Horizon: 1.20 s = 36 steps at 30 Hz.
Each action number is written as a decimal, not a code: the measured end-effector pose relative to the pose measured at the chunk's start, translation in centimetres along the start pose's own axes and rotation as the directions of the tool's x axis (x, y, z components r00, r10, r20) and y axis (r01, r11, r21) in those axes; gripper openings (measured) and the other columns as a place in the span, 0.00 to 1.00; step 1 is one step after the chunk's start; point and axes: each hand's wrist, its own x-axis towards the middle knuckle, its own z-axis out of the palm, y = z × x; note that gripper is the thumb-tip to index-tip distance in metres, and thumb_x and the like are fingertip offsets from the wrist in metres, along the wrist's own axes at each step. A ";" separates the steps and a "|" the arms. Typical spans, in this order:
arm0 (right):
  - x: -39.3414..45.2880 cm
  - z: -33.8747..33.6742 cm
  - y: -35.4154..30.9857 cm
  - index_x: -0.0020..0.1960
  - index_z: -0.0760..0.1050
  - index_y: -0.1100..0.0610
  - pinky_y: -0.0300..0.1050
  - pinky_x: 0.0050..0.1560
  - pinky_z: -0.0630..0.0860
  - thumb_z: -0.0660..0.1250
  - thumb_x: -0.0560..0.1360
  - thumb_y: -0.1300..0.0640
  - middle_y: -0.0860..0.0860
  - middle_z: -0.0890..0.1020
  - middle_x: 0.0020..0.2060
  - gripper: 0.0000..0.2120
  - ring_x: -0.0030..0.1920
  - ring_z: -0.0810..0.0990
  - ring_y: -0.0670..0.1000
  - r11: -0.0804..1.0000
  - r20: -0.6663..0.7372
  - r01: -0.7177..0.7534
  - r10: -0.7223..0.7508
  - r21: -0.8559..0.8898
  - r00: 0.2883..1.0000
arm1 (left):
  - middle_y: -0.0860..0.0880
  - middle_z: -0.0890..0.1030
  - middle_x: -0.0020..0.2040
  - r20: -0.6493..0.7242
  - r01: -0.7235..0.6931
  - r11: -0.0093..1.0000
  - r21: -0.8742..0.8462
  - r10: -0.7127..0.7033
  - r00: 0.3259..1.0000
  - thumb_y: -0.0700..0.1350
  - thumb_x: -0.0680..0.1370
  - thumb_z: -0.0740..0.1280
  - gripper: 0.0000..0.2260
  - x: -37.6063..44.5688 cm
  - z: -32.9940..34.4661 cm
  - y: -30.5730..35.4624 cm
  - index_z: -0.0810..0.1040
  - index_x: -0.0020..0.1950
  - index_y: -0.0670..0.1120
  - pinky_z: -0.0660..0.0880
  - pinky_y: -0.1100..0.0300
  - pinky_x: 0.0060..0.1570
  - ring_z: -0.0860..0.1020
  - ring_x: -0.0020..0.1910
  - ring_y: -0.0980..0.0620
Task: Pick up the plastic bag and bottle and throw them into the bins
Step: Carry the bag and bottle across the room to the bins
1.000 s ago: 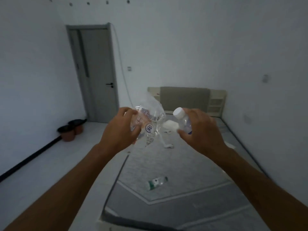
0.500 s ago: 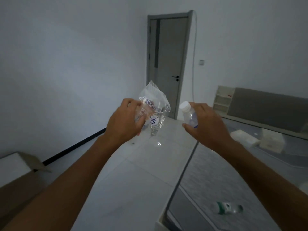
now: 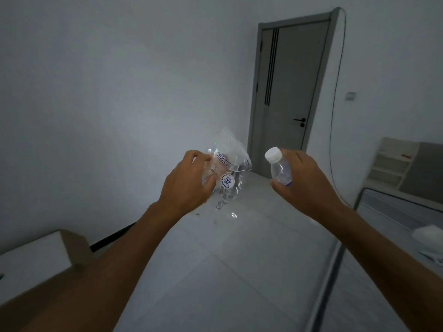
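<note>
My left hand (image 3: 185, 180) is closed on a clear plastic bag (image 3: 227, 168) with blue print and a round label; the bag sticks up and hangs down past my fingers. My right hand (image 3: 304, 183) grips a small clear bottle (image 3: 279, 167) with a white cap, cap pointing up and to the left. Both hands are held out in front of me at chest height, about a hand's width apart. No bin shows in the head view.
A cardboard box (image 3: 48, 255) stands at the lower left against the wall. A grey door (image 3: 292, 87) is shut at the back. The bed's edge (image 3: 335, 255) and mattress run along the right, with a headboard shelf (image 3: 393, 161) behind. Pale floor tiles (image 3: 239, 248) stretch ahead.
The view has swung left, away from the bed toward the wall and door. The bottle lying on the mattress has left the view. Both hands keep their hold.
</note>
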 end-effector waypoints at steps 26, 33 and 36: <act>45.7 35.4 24.1 0.66 0.67 0.56 0.45 0.49 0.68 0.74 0.68 0.50 0.57 0.77 0.57 0.30 0.53 0.74 0.53 0.994 -0.016 -0.072 0.071 -0.085 0.997 | 0.51 0.71 0.64 0.007 -0.054 0.993 -0.103 0.055 0.998 0.50 0.75 0.67 0.19 50.3 31.5 -31.8 0.73 0.64 0.48 0.76 0.54 0.45 0.79 0.50 0.48; 55.2 44.8 34.3 0.64 0.67 0.55 0.44 0.48 0.68 0.73 0.68 0.49 0.56 0.77 0.55 0.28 0.50 0.73 0.50 0.995 -0.005 -0.088 0.088 -0.053 0.996 | 0.51 0.71 0.64 0.055 -0.059 0.993 -0.105 0.065 0.996 0.51 0.74 0.67 0.19 61.0 43.1 -36.7 0.72 0.64 0.49 0.77 0.53 0.43 0.79 0.49 0.49; 59.9 48.5 40.6 0.65 0.67 0.55 0.44 0.49 0.67 0.73 0.69 0.49 0.56 0.77 0.56 0.29 0.51 0.72 0.49 0.996 -0.004 -0.091 0.091 -0.018 0.996 | 0.51 0.71 0.64 0.060 -0.057 0.994 -0.091 0.063 0.996 0.51 0.74 0.67 0.19 66.9 49.3 -37.8 0.72 0.64 0.50 0.77 0.53 0.43 0.79 0.49 0.49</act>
